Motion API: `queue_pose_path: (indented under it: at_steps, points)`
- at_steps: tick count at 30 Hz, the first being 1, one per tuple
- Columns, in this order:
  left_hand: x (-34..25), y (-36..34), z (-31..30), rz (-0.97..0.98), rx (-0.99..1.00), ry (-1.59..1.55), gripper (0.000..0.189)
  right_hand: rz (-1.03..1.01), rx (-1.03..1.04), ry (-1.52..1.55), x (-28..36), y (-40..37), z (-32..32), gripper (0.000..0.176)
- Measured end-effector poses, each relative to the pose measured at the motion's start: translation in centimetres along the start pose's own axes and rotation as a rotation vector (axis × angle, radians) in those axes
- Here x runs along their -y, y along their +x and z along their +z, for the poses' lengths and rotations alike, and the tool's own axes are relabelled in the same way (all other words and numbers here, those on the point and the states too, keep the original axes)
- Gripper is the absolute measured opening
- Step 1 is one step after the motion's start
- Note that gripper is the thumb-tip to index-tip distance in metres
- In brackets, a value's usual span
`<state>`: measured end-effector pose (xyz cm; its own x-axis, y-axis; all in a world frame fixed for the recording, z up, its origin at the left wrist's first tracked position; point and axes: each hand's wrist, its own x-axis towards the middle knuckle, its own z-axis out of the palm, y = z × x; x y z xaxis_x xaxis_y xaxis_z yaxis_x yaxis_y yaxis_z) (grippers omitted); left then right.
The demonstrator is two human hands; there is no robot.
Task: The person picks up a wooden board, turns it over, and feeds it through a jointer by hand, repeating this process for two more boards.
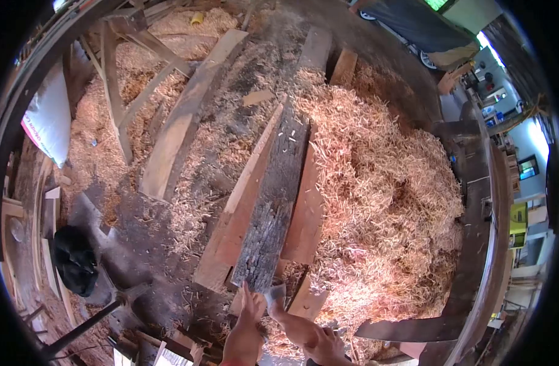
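Observation:
A long, dark, weathered plank (270, 213) runs away from me, lying over reddish-brown boards. At its near end is my left hand (249, 300), fingers stretched forward against or just over the plank's edge. My right hand (327, 344) is closed around a short adze-like tool (275, 294), whose grey metal blade is beside the plank's near end. Part of the tool's handle is hard to tell from the forearm. One reddish board (240, 213) shows along the plank's left side, another (305, 213) along its right.
A large heap of wood shavings (389, 213) rises on the right. Another thick timber (191, 116) lies to the left, near a wooden trestle (112, 85). A black bundle (74, 261), a metal bar (84, 326) and a white sack (51, 119) are at left.

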<state>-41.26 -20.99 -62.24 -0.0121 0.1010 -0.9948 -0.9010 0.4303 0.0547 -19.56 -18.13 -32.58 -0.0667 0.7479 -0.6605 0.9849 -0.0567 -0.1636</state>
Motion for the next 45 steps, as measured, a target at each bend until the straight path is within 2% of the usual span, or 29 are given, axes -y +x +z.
queue_pose_path:
  at_steps: [2, 3, 6, 7, 8, 11, 12, 14, 16, 17, 20, 22, 24, 26, 28, 30, 33, 36, 39, 42, 44, 45]
  points:
    - [-1.7, 0.5, 3.5, 0.028, -0.017, -0.112, 0.078, -0.008, -0.021, -0.121, 1.1, -0.3, -0.8, 0.057]
    - [-2.5, 0.1, 4.7, 0.044, -0.037, -0.155, 0.079, -0.068, -0.109, -0.141, -0.3, -0.3, 1.1, 0.061]
    - [-5.2, -1.7, 5.9, 0.139, -0.083, -0.229, 0.082, -0.038, -0.030, -0.083, 1.7, -0.4, -0.7, 0.063]
    - [-6.4, -2.1, 5.3, 0.178, -0.063, -0.232, 0.083, -0.015, 0.070, -0.192, 3.4, 0.0, -3.0, 0.073]
    - [-8.1, -2.4, 4.5, 0.219, -0.039, -0.219, 0.084, -0.017, 0.062, -0.160, 3.7, -0.1, -3.2, 0.071]
    - [-14.8, -0.3, -1.8, 0.373, 0.164, -0.140, 0.103, -0.047, 0.012, -0.126, 2.9, 0.1, -1.9, 0.068]
    - [-18.9, -3.5, -1.8, 0.377, 0.192, -0.101, 0.105, -0.049, 0.015, -0.136, 3.1, 0.5, -2.1, 0.068]
    - [-24.7, -3.7, -4.5, 0.292, -0.042, -0.076, 0.108, -0.049, 0.044, -0.162, 3.4, 0.5, -2.1, 0.067]
    - [-27.2, -2.1, -7.8, 0.379, -0.146, 0.102, 0.104, -0.015, 0.073, -0.140, 3.9, 0.8, -2.6, 0.067]
    - [-27.3, -0.8, -8.7, 0.423, -0.197, 0.187, 0.102, -0.003, 0.087, -0.132, 4.3, 1.1, -2.9, 0.067]
    - [-22.7, 4.2, -12.9, 0.352, -0.054, 0.346, 0.096, -0.033, 0.090, -0.141, 5.6, 1.5, -3.7, 0.067]
    - [-19.6, 7.1, -12.5, 0.225, -0.056, 0.337, 0.094, -0.070, 0.101, -0.125, 6.8, 1.6, -4.8, 0.066]
    - [-16.6, 8.3, -9.6, 0.124, -0.088, 0.304, 0.107, -0.111, 0.036, -0.098, 6.7, 2.1, -3.9, 0.065]
    - [-13.9, 12.6, -7.8, 0.097, -0.012, 0.171, 0.113, -0.166, -0.100, -0.068, 5.3, 2.5, -2.0, 0.065]
    - [-11.1, 14.5, -6.5, 0.086, 0.024, 0.067, 0.121, -0.159, -0.105, -0.115, 4.2, 2.9, -1.4, 0.066]
    - [-10.8, 15.6, -3.4, 0.107, 0.035, -0.001, 0.130, -0.142, -0.087, -0.150, 4.1, 2.9, -1.4, 0.066]
    - [-12.5, 15.4, 0.5, -0.066, 0.065, -0.261, 0.133, -0.117, -0.070, -0.166, 4.9, 4.1, -2.0, 0.065]
    - [-13.5, 14.6, 4.4, -0.059, -0.148, -0.344, 0.129, -0.131, -0.100, -0.130, 4.5, 5.2, -1.8, 0.065]
    - [-13.4, 16.8, 4.9, 0.254, 0.238, -0.392, 0.117, -0.140, -0.132, -0.106, 5.6, 5.7, -2.9, 0.064]
    - [-12.4, 18.2, 4.5, 0.194, 0.021, -0.273, 0.093, -0.135, -0.154, -0.134, 5.8, 5.1, -3.1, 0.065]
    - [-12.1, 15.8, 4.7, 0.215, -0.033, -0.285, 0.082, -0.213, -0.179, -0.120, 6.3, 5.1, -4.2, 0.065]
    - [-12.4, 14.3, 4.4, 0.223, 0.006, -0.250, 0.080, -0.209, -0.178, -0.124, 6.7, 5.0, -4.5, 0.065]
